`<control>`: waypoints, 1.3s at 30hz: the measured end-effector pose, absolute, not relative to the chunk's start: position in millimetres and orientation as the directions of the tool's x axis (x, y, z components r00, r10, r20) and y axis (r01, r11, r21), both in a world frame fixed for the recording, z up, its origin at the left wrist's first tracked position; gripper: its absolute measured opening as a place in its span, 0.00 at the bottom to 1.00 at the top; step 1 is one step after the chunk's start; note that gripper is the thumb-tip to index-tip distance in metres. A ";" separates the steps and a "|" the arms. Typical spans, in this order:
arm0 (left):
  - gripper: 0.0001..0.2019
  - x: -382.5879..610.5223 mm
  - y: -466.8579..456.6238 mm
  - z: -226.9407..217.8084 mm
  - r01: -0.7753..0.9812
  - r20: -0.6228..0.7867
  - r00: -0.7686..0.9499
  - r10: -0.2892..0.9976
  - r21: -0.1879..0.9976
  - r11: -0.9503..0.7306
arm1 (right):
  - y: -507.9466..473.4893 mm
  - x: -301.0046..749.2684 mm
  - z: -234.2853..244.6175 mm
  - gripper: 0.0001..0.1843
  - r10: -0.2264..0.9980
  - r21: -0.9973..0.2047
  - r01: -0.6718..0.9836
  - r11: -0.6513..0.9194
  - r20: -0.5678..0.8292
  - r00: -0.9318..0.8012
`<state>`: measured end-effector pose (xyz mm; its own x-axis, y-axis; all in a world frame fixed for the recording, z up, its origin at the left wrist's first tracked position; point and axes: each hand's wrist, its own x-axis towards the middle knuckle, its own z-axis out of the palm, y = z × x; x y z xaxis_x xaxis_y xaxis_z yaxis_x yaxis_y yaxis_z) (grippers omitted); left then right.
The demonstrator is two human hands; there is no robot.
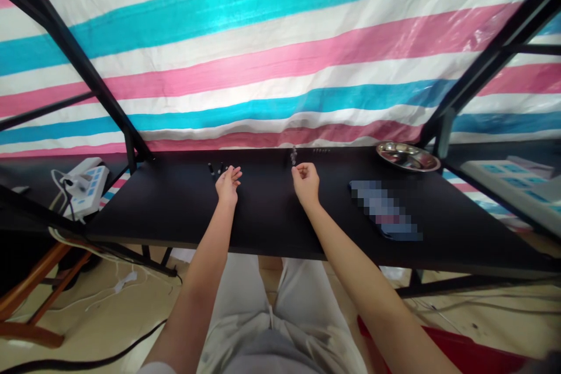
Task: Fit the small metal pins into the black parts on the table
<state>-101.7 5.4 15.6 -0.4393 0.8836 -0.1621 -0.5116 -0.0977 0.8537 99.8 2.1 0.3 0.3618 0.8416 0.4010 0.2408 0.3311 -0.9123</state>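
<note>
My left hand (227, 186) is over the left middle of the black table, its fingers loosely apart and nothing visible in them. Just beyond it lie small dark stick-like pieces (211, 169) with pale ends, partly hidden by the fingers. My right hand (307, 182) is closed in a pinch right of the middle; whatever is between its fingertips is too small to make out. A short row of small shiny pieces (294, 155) lies directly beyond those fingertips. Farther back to the right is another row of tiny pieces (321, 151).
A divided metal plate (407, 156) sits at the back right of the table (272, 219). Nearer lies a blurred-out flat object (385, 210). Black metal posts (83, 64) flank the table, and a striped sheet (280, 58) hangs behind. A white power strip (90, 190) is at left.
</note>
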 end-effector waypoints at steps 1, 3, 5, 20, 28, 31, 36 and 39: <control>0.09 -102.0 4.0 16.3 -0.522 -0.163 -0.429 0.888 0.848 -0.096 | 1.7 98.8 0.1 0.10 0.844 -0.911 0.248 0.330 0.402 0.355; 0.09 -101.0 0.4 17.9 -0.532 -0.141 -0.385 0.912 0.842 -0.094 | 1.2 97.1 -0.8 0.10 0.844 -0.905 0.258 0.338 0.412 0.342; 0.10 -97.7 -3.7 19.7 -0.527 -0.102 -0.316 0.943 0.846 -0.085 | 1.1 96.0 -1.8 0.10 0.836 -0.896 0.257 0.364 0.435 0.335; 0.17 -73.7 -17.9 14.8 -0.147 0.040 0.118 0.992 0.989 -0.023 | -11.8 88.0 0.0 0.20 0.890 -0.813 0.377 0.444 0.449 -0.080; 0.18 -70.3 -19.2 14.6 -0.082 0.087 0.153 0.984 0.994 -0.075 | -15.2 87.8 4.1 0.26 0.888 -0.797 0.404 0.449 0.447 -0.106; 0.18 -71.3 -17.3 12.4 -0.096 0.082 0.157 0.984 0.993 -0.067 | -16.0 87.5 5.4 0.26 0.886 -0.810 0.373 0.452 0.456 -0.084; 0.18 -72.2 -16.4 10.9 -0.084 0.085 0.147 0.985 0.994 -0.073 | -15.2 87.9 3.8 0.26 0.883 -0.832 0.332 0.445 0.469 -0.009; 0.19 -72.5 -16.2 11.2 -0.081 0.085 0.125 0.989 0.994 -0.075 | -12.8 89.9 0.9 0.26 0.879 -0.857 0.288 0.427 0.468 0.090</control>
